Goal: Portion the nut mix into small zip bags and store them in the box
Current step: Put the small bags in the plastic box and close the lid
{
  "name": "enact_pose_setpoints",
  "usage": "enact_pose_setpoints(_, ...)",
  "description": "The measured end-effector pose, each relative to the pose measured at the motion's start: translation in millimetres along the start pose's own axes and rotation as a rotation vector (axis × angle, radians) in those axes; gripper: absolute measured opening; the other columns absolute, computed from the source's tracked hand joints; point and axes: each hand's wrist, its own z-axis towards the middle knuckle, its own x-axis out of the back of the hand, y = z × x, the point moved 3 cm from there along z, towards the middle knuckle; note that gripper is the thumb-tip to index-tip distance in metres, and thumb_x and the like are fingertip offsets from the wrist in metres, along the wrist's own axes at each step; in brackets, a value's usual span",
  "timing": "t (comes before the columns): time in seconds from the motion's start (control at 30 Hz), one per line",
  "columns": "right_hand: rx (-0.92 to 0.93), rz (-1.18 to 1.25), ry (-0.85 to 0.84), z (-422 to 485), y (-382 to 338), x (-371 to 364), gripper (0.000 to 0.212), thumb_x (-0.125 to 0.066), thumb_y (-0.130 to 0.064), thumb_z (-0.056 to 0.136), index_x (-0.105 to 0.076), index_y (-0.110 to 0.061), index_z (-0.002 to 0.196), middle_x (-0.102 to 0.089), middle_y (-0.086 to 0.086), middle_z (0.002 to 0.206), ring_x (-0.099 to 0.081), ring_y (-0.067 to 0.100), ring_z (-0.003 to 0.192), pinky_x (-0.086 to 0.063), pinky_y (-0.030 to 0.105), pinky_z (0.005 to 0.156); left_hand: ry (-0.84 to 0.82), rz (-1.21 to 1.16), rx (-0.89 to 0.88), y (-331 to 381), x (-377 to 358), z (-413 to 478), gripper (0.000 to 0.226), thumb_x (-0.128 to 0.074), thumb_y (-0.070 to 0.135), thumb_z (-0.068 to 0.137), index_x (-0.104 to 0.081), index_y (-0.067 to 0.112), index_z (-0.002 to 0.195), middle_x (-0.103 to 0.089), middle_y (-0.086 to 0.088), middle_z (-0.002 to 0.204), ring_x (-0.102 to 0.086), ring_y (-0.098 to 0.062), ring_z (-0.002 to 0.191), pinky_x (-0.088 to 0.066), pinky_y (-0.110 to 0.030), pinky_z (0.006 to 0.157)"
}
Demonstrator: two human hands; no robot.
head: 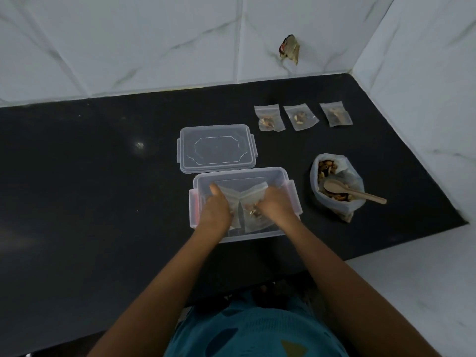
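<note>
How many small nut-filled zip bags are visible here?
5. Three lie in a row on the black counter: left bag, middle bag, right bag. In the clear plastic box: fourth bag under the left hand, fifth bag under the right hand. More may be hidden.

The single head-worn wide-angle camera is looking forward and steeply down from above the person's own torso. It is facing a black countertop (77,176) squarely, with the tiled back wall (128,47) filling the upper band and a side wall (425,86) closing off the right. Both forearms are entering from the bottom edge. The left hand (215,210) and right hand (275,204) are sitting mid-frame at the clear box (239,172), at close working range.
</note>
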Motion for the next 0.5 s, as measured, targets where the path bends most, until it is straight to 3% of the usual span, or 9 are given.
enact_pose_setpoints(0.1, -0.024, -0.046, 0.068, -3, -1, -5, 0.035, -0.035, -0.017, 0.099, -0.034, -0.015, 0.063, -0.036, -0.001, 0.063, -0.032, 0.007, 0.051, -0.029, 0.012, 0.036, 0.032, 0.073, 0.026, -1, -1, -4, 0.046, -0.044, 0.005, 0.095, -0.024, -0.007, 0.135, -0.052, -0.021, 0.123, -0.055, -0.030, 0.111, -0.043, -0.030, 0.090)
enact_pose_setpoints(0.2, -0.104, -0.049, 0.086, -3, 9, -10, 0.034, -0.031, -0.018, 0.099, -0.040, -0.015, 0.067, -0.039, 0.000, 0.065, -0.037, 0.009, 0.054, -0.032, 0.016, 0.044, 0.046, 0.225, 0.073, 2, 4, -16, 0.042, -0.033, 0.009, 0.099, -0.027, -0.015, 0.133, -0.048, -0.022, 0.130, -0.050, -0.030, 0.120, -0.035, -0.032, 0.104)
enact_pose_setpoints(0.23, -0.098, -0.004, 0.100, -3, 7, -9, 0.031, -0.032, -0.016, 0.099, -0.046, -0.011, 0.072, -0.042, 0.002, 0.068, -0.044, 0.011, 0.059, -0.037, 0.016, 0.049, 0.060, 0.248, 0.068, 2, 4, -18, 0.039, -0.035, 0.008, 0.098, -0.035, -0.014, 0.130, -0.050, -0.023, 0.128, -0.050, -0.031, 0.119, -0.035, -0.033, 0.104)
enact_pose_setpoints(0.3, -0.064, 0.073, 0.117, -5, 5, -4, 0.022, -0.037, -0.010, 0.097, -0.057, -0.001, 0.095, -0.052, 0.010, 0.086, -0.056, 0.022, 0.085, -0.044, 0.019, 0.072, 0.059, 0.322, 0.003, 4, 3, -17, 0.029, -0.042, 0.004, 0.093, -0.050, -0.010, 0.117, -0.056, -0.022, 0.120, -0.054, -0.032, 0.111, -0.039, -0.035, 0.095)
enact_pose_setpoints(0.37, -0.050, 0.073, 0.137, -8, 2, 2, 0.024, -0.039, -0.006, 0.097, -0.053, 0.002, 0.115, -0.058, 0.014, 0.111, -0.055, 0.023, 0.101, -0.043, 0.026, 0.085, 0.092, 0.375, 0.003, 7, 7, -18, 0.026, -0.043, 0.005, 0.095, -0.052, -0.005, 0.117, -0.057, -0.017, 0.120, -0.057, -0.026, 0.109, -0.041, -0.030, 0.094)
enact_pose_setpoints(0.5, 0.009, -0.056, 0.123, -11, -4, 12, 0.025, -0.037, -0.003, 0.095, -0.052, 0.006, 0.113, -0.055, 0.022, 0.120, -0.050, 0.032, 0.114, -0.037, 0.038, 0.099, 0.141, 0.429, -0.019, 12, 9, -15, 0.022, -0.043, 0.006, 0.096, -0.052, 0.003, 0.116, -0.058, -0.012, 0.120, -0.059, -0.020, 0.109, -0.044, -0.027, 0.093)
